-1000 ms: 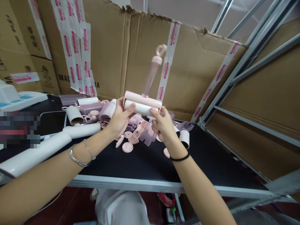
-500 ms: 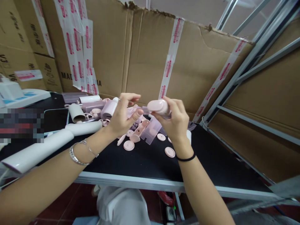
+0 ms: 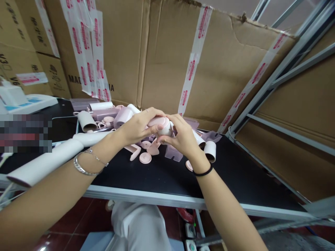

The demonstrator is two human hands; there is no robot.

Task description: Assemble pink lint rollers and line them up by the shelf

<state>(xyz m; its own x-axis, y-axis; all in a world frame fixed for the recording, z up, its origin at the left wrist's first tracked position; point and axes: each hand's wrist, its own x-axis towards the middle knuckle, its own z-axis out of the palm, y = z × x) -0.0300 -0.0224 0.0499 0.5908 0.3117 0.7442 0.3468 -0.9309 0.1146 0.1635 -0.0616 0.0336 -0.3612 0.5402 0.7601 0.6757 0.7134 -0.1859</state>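
While the left hand (image 3: 138,128) pinches the roller (image 3: 164,129) between thumb and fingers, the right hand (image 3: 183,136) curls its fingers and thumb around the other side, so that it sits between them above the tabletop (image 3: 157,179). Pink and white surfaces of it show; the fingers hide the rest. Just below lie a pink disc (image 3: 145,158) and a notched lavender piece (image 3: 174,154). A short white tube (image 3: 209,151) stands near the right wrist; a long white roll (image 3: 47,163) lies beyond the left forearm. Taped cardboard (image 3: 164,62) rises behind.
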